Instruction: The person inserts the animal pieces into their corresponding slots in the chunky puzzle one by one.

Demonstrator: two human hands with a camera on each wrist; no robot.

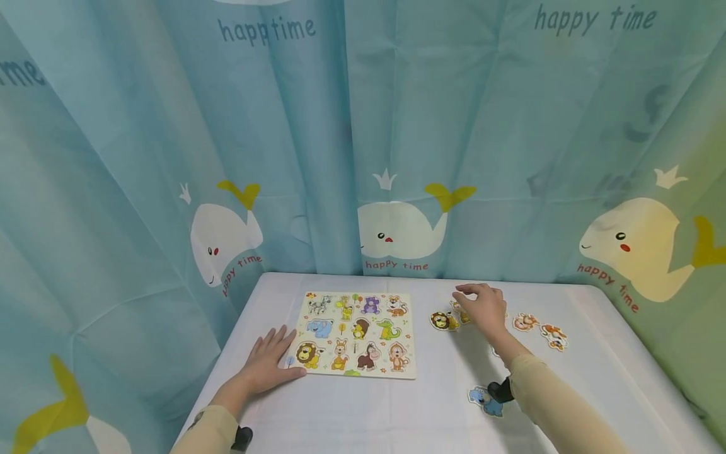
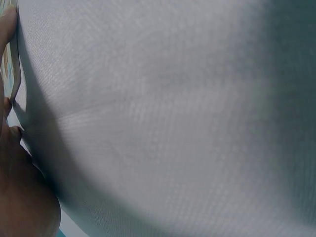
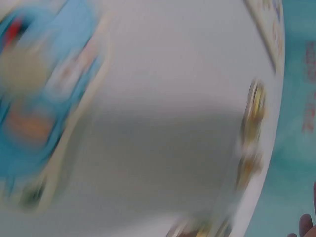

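Note:
A flat animal puzzle board (image 1: pixel 356 337) lies on the table, showing a zebra, lion, crocodile and several other animals. My left hand (image 1: pixel 268 360) rests at its left edge with fingers spread; part of that hand (image 2: pixel 24 187) shows in the left wrist view. My right hand (image 1: pixel 484 310) is above the loose pieces, its fingers bent loosely and nothing visible in them. Nearest to it are a lion piece (image 1: pixel 443 321) and a yellow piece (image 1: pixel 461 311) partly hidden by the hand. A blue animal piece (image 1: pixel 486 401) lies near my right forearm, blurred in the right wrist view.
Right of my hand lie an orange-brown animal piece (image 1: pixel 525 322) and an orange-and-white piece (image 1: pixel 554 337). Another piece (image 1: pixel 495 350) is mostly hidden by the right arm. A blue curtain (image 1: pixel 317 126) with whales hangs behind the white table (image 1: pixel 340 416).

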